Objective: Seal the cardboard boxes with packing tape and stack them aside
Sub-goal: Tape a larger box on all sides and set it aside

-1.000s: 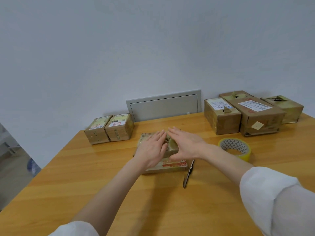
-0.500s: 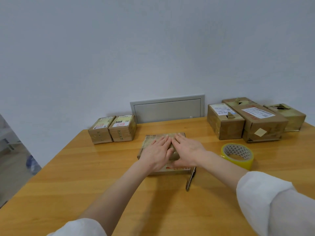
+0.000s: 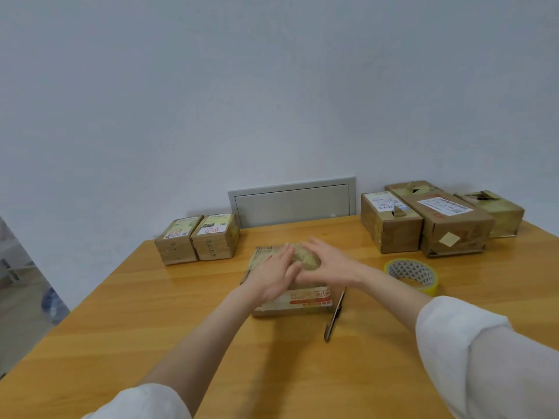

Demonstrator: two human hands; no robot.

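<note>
Box [image 3: 302, 301] top is mostly hidden: left hand [image 3: 272, 278] and right hand [image 3: 331, 264] lie flat on it, fingers [image 3: 286, 257] straight, gripping nothing.

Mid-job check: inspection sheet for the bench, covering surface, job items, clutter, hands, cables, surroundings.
Surface: wooden table, glossy.
Job's things: flat box at centre; tape roll lying flat to its right; two small boxes side by side far left; cluster of boxes far right.
Clutter: dark slim tool beside the flat box's right edge.
Grippers: left hand and right hand, fingers straight, pressing on the flat box's top.
Cables: nothing seen.
Surroundings: white wall; grey panel behind the table.
</note>
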